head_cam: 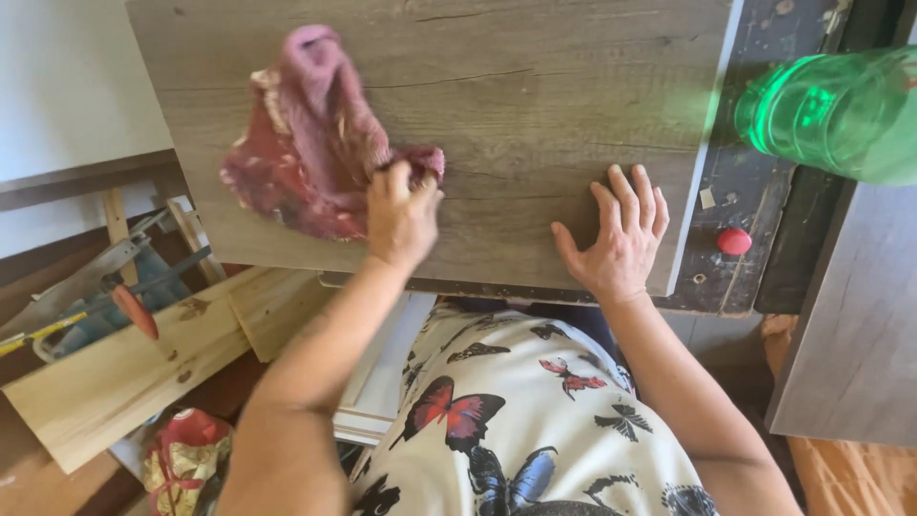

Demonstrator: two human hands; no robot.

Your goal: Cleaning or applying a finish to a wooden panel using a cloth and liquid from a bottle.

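Currently we see left hand [401, 212] clenched on crumpled pink-red cloth rag [310, 143], pressed on grey wood-grain laminate board [535, 86] lying on dark worn bench [740, 182]. Right hand [621, 239] released, flat on board w/ fingers spread. Wiping looks mid-way; can't tell which parts are done.

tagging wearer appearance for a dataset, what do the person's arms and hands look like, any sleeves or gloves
Both arms are bare to past the elbow, no sleeves in view. The left hand and right hand wear no gloves, and no rings, watch or bracelet show. The garment below is white with butterfly prints.
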